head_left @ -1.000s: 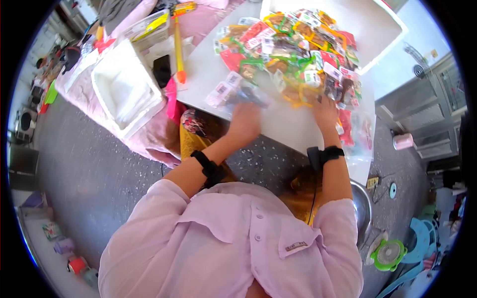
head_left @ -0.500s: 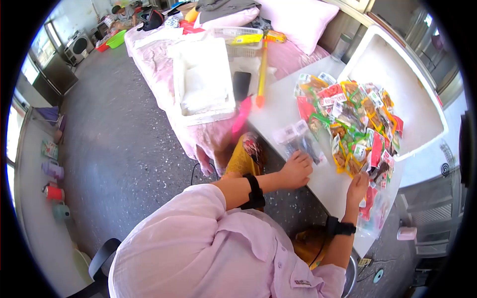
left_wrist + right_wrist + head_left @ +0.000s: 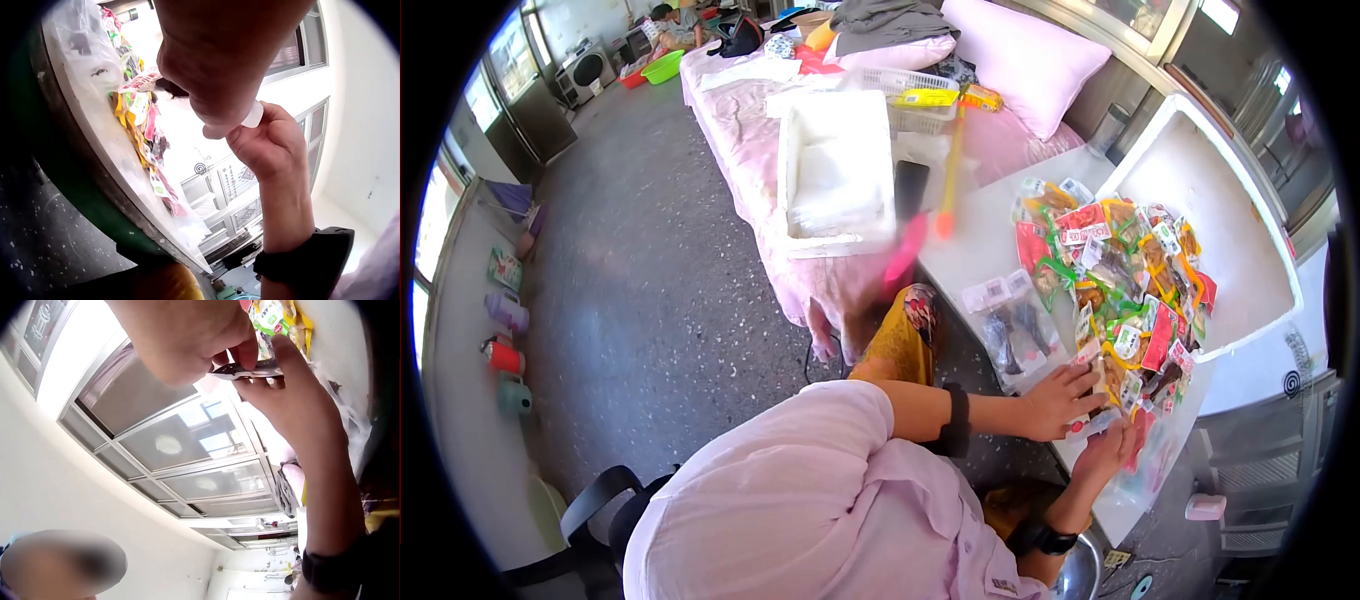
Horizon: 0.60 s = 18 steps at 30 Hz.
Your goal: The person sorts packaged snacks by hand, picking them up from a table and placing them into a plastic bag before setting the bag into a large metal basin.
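Note:
In the head view, both hands meet over the table's near edge around a small snack packet (image 3: 265, 370). Edge-on in the right wrist view, the packet looks dark and shiny. My left hand (image 3: 1063, 403) pinches it, thumb on top and fingers beneath. At its other end, my right hand (image 3: 1103, 452) grips it with fingertips and thumb. Much of the packet is hidden by the hands. Just beyond them lies a pile of colourful snack packets (image 3: 1135, 265). Left of the pile rest clear packets (image 3: 1017, 335) with dark contents and white labels.
Behind the pile, a large white foam box (image 3: 1200, 210) stands tilted. A second foam box (image 3: 837, 240) sits on the pink-covered bed, beside a phone (image 3: 911, 185) and a yellow stick (image 3: 952, 170). Clear bags (image 3: 1145, 480) lie at the table's right. A metal basin (image 3: 1080, 570) is below.
My left hand has left the clear packets and moved right to join my right hand. A packet is now between both hands. The head view has swung left.

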Motion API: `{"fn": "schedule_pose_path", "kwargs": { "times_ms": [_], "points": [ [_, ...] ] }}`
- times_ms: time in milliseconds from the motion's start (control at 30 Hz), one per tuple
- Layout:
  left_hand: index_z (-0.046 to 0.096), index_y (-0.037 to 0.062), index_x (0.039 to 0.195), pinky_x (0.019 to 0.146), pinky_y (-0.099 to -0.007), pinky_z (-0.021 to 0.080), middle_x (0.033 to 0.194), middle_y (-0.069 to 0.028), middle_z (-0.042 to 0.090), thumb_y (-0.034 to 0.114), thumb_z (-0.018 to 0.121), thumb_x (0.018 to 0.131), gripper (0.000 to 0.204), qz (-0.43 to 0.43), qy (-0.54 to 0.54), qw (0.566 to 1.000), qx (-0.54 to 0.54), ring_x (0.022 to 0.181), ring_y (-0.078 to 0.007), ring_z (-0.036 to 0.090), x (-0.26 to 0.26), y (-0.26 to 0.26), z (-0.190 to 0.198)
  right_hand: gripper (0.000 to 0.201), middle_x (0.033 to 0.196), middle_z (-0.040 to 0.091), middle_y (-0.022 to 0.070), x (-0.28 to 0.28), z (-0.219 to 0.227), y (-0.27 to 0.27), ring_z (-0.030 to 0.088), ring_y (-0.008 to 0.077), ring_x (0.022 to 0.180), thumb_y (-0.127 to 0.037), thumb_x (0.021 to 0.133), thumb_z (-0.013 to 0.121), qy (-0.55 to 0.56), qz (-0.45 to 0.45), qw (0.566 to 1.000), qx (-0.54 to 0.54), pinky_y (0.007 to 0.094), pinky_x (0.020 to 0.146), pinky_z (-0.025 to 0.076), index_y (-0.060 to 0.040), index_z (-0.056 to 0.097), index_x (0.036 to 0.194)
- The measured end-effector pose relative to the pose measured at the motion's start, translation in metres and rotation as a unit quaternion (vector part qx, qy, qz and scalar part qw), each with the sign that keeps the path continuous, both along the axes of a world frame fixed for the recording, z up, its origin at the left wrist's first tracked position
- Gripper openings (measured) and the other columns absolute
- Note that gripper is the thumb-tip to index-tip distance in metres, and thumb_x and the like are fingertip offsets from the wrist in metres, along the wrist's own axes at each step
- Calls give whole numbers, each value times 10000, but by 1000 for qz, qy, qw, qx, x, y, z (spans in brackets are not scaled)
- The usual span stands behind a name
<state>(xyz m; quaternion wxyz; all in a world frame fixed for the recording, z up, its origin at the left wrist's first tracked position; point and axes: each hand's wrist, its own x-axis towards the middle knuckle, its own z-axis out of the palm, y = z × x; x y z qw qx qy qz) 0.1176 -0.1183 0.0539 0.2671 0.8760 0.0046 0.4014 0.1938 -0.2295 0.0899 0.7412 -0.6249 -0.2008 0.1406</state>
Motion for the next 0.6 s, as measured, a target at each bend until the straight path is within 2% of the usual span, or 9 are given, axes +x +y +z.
{"fn": "schedule_pose_path", "kwargs": {
  "times_ms": [33, 133, 233, 333, 433, 500, 533, 567, 600],
  "points": [
    [390, 71, 1127, 879, -445, 299, 1174, -170, 329, 137, 614, 564, 610, -1, -9, 1000, 3, 1084, -360, 326, -2, -2, 7, 171, 921, 500, 50, -14, 10, 4, 481, 124, 772, -129, 806, 425, 6, -19, 1000, 18, 238, 652, 419, 4, 477, 899],
    [378, 46, 1131, 862, -398, 335, 1121, -172, 391, 102, 567, 622, 546, -15, -55, 998, -2, 1034, -334, 393, 3, -8, -2, 169, 971, 493, 64, -18, 11, -2, 472, 128, 820, -120, 813, 427, -51, -15, 999, 8, 244, 690, 416, 4, 475, 918],
    [365, 27, 1136, 818, -359, 378, 1049, -183, 448, 61, 500, 689, 468, -90, -17, 986, -136, 950, -322, 460, 0, -9, -6, 186, 1029, 473, 78, -11, 5, -11, 465, 145, 871, -114, 820, 432, -79, 60, 994, -54, 255, 736, 407, 1, 456, 964],
    [359, 30, 1138, 793, -325, 399, 1010, -168, 475, 68, 447, 758, 392, -108, 48, 955, -273, 918, -261, 498, -10, -12, 8, 221, 1052, 467, 84, -16, 0, -15, 466, 157, 899, -112, 818, 450, -116, -15, 992, -47, 279, 749, 406, -11, 432, 1014],
    [359, 42, 1133, 760, -351, 427, 1020, -118, 475, 86, 424, 797, 345, -154, 76, 834, -524, 910, -215, 505, -9, -12, 22, 263, 1042, 473, 87, 21, -34, -36, 470, 160, 913, -128, 811, 473, -193, -73, 976, -65, 306, 753, 408, -28, 419, 1049],
    [359, 52, 1127, 742, -386, 437, 1018, -91, 474, 103, 431, 804, 334, -178, 37, 703, -688, 914, -198, 499, -7, -18, 30, 282, 1025, 484, 77, 26, -44, -44, 478, 157, 902, -137, 803, 488, -5, -12, 1000, 11, 314, 736, 413, -43, 421, 1061],
    [360, 57, 1124, 733, -403, 442, 1018, -78, 473, 111, 435, 808, 329, -187, 17, 625, -757, 917, -190, 495, -7, -18, 31, 292, 1017, 490, 72, 25, -45, -44, 482, 155, 897, -141, 800, 496, 90, 18, 995, 51, 318, 728, 416, -50, 422, 1067],
    [364, 66, 1116, 711, -446, 446, 1030, -73, 468, 115, 451, 802, 330, -190, 24, 601, -776, 915, -226, 506, -6, -18, 31, 335, 1043, 489, 59, 21, -43, -52, 490, 170, 902, -161, 791, 510, 196, 122, 967, 109, 321, 693, 438, -75, 413, 1101],
    [368, 70, 1113, 717, -440, 445, 1025, -74, 471, 120, 453, 801, 327, -210, 41, 572, -792, 921, -228, 506, -7, -16, 31, 342, 1043, 492, 56, 27, -50, -56, 498, 172, 890, -165, 790, 512, 228, 161, 950, 144, 316, 668, 447, -82, 412, 1106]
  ]
}}
